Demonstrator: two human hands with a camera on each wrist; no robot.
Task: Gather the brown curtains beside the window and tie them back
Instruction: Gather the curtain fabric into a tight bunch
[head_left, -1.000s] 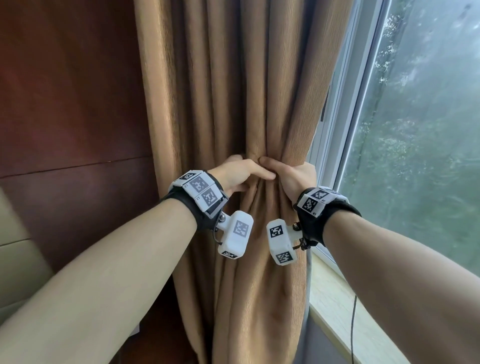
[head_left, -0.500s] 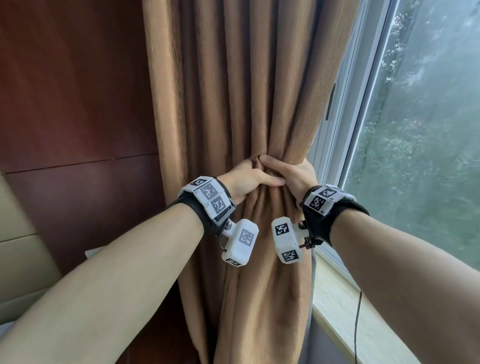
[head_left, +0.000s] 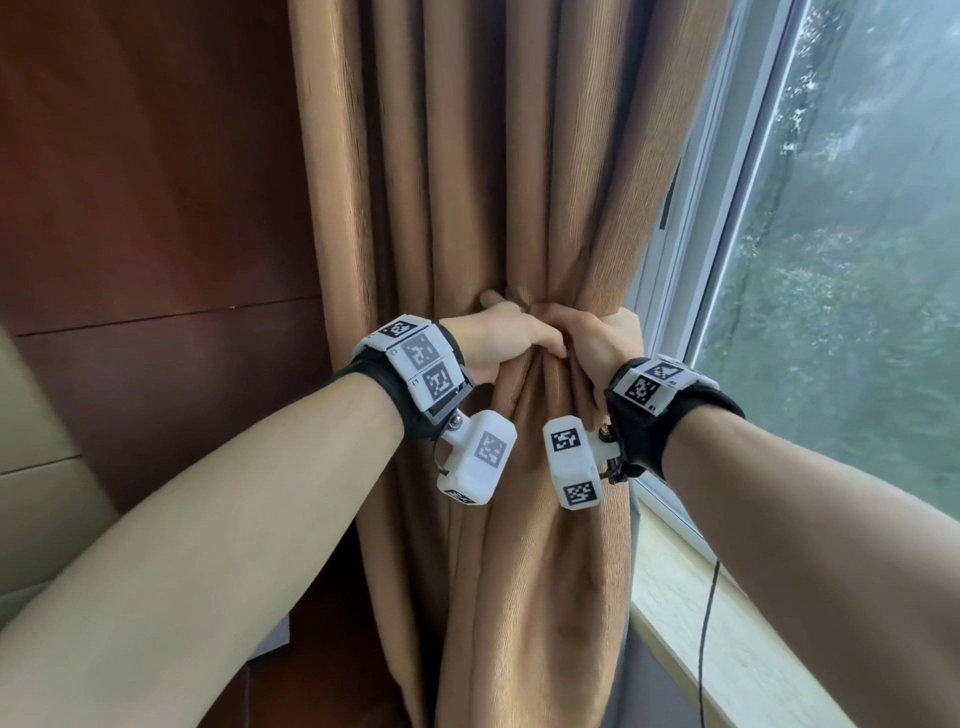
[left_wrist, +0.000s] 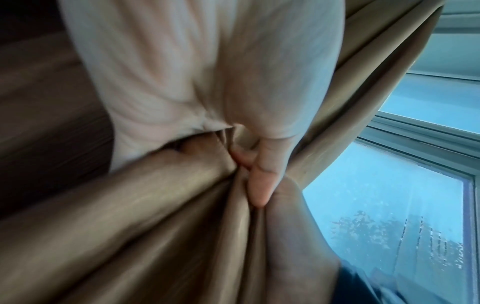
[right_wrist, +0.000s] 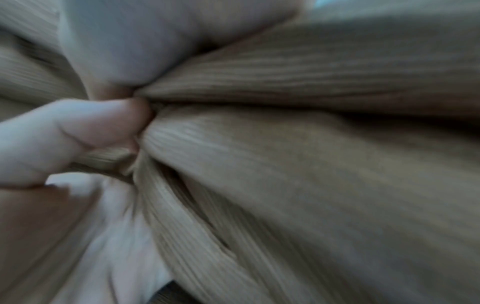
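Note:
The brown curtain (head_left: 493, 156) hangs in thick folds between a wooden wall and the window. Both hands squeeze it into a narrow waist at mid-height. My left hand (head_left: 498, 343) wraps it from the left, thumb across the front. My right hand (head_left: 597, 338) wraps it from the right, and the two thumbs meet at the middle. In the left wrist view the left hand (left_wrist: 257, 181) has its thumb pressed into the bunched curtain (left_wrist: 130, 226). The blurred right wrist view has the right hand (right_wrist: 78, 131) gripping the curtain (right_wrist: 311, 164). No tie-back band shows in any view.
A dark red-brown wooden wall (head_left: 145, 208) stands left of the curtain. The window (head_left: 857, 260) with its white frame (head_left: 691, 312) is on the right, above a pale sill (head_left: 727, 649) crossed by a thin black cable (head_left: 706, 623). A beige padded panel (head_left: 31, 493) is at far left.
Both hands have stayed clamped round the curtain and shifted slightly right and down in the view. The bunch looks a little tighter.

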